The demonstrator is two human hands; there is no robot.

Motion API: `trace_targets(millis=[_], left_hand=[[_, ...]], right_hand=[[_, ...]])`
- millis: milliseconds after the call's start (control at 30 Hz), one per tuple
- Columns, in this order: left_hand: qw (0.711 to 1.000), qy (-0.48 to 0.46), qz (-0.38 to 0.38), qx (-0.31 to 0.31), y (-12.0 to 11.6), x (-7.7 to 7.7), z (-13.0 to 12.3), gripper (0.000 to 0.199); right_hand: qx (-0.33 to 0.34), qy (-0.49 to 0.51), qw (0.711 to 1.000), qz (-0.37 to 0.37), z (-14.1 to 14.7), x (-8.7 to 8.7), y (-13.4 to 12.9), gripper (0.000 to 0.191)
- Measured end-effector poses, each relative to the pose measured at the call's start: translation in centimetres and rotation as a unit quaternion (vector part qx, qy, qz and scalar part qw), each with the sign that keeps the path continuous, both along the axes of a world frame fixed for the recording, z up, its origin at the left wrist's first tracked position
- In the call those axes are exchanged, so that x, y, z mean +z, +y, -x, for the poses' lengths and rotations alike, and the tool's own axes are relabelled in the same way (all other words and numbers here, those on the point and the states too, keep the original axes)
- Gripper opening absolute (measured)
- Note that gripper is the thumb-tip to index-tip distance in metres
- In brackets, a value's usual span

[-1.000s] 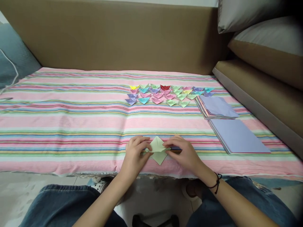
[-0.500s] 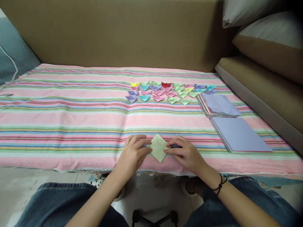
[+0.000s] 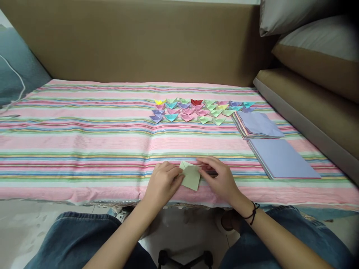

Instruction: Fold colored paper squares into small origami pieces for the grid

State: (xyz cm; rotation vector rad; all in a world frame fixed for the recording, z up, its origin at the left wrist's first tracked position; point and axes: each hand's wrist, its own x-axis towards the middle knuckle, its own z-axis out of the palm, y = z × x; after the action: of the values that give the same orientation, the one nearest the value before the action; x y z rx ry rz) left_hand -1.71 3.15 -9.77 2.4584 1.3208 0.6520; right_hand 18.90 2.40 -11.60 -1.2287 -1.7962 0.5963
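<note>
A pale green folded paper is held just above the striped cloth near its front edge. My left hand pinches the paper's left side between thumb and fingers. At its right corner, the thumb and fingertips of my right hand close on the paper. Farther back, several small folded paper boats in pink, green, blue, purple, yellow and red stand in rows.
To the right lie a stack of purple-topped square paper and a looser pile behind it. Brown cushions border the right side, and a brown backrest rises behind. A white cable hangs at the far left.
The green paper has been lifted and tilted, turning from an upright diamond to a slanted square. Both hands have shifted their hold on its edges. The camera view has moved slightly.
</note>
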Motion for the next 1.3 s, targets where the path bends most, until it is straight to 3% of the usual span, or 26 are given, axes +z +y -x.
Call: trace_targets(millis=[100, 233, 333, 467, 567, 667, 767, 867, 967, 1067, 1233, 1300], left_hand=[[0.995, -0.026, 0.055, 0.074, -0.3, 0.0, -0.9, 0.001], [0.971, -0.133, 0.158, 0.122, -1.2, 0.1, -2.0, 0.02], [0.945, -0.215, 0.234, 0.076, -1.8, 0.1, -2.6, 0.024], [0.929, -0.235, 0.287, -0.016, -1.9, 0.4, -2.5, 0.034], [0.952, -0.188, 0.243, -0.019, -1.5, 0.9, -1.6, 0.032], [0.982, -0.137, 0.129, 0.003, -1.0, 1.5, -0.7, 0.036], [0.994, -0.089, 0.045, -0.042, -0.6, 1.6, -0.5, 0.038], [0.995, -0.033, 0.032, -0.09, -0.5, 1.1, -0.8, 0.021], [0.994, -0.001, 0.032, -0.102, -0.5, 0.4, -1.2, 0.005], [0.997, -0.007, 0.023, -0.077, -0.4, -0.2, -1.4, 0.01], [0.998, -0.009, 0.022, -0.055, -0.7, -0.2, -1.6, 0.012], [0.998, -0.009, 0.026, -0.057, -0.9, 0.0, -1.6, 0.012]], right_hand=[[-0.049, 0.013, 0.998, 0.025, 0.4, 0.0, -0.1, 0.038], [-0.033, -0.015, 0.999, 0.038, 0.9, 0.0, -0.3, 0.043], [-0.014, 0.013, 0.999, 0.04, 1.4, 0.1, -0.3, 0.043], [0.021, 0.156, 0.982, 0.104, 1.1, 0.6, 0.2, 0.039], [0.04, 0.226, 0.96, 0.159, 0.1, 0.9, 0.8, 0.037], [0.056, 0.23, 0.95, 0.202, -0.8, 1.1, 1.4, 0.039], [0.093, 0.207, 0.95, 0.212, -0.7, 0.9, 1.8, 0.039], [0.109, 0.156, 0.965, 0.178, -0.2, 0.9, 2.0, 0.035], [0.083, 0.109, 0.981, 0.136, -0.1, 1.3, 2.0, 0.023], [0.06, 0.067, 0.991, 0.099, -0.8, 2.0, 1.4, 0.016], [0.114, -0.012, 0.99, 0.084, -2.1, 2.4, -0.3, 0.024], [0.111, -0.05, 0.99, 0.077, -2.4, 2.0, -0.8, 0.018]])
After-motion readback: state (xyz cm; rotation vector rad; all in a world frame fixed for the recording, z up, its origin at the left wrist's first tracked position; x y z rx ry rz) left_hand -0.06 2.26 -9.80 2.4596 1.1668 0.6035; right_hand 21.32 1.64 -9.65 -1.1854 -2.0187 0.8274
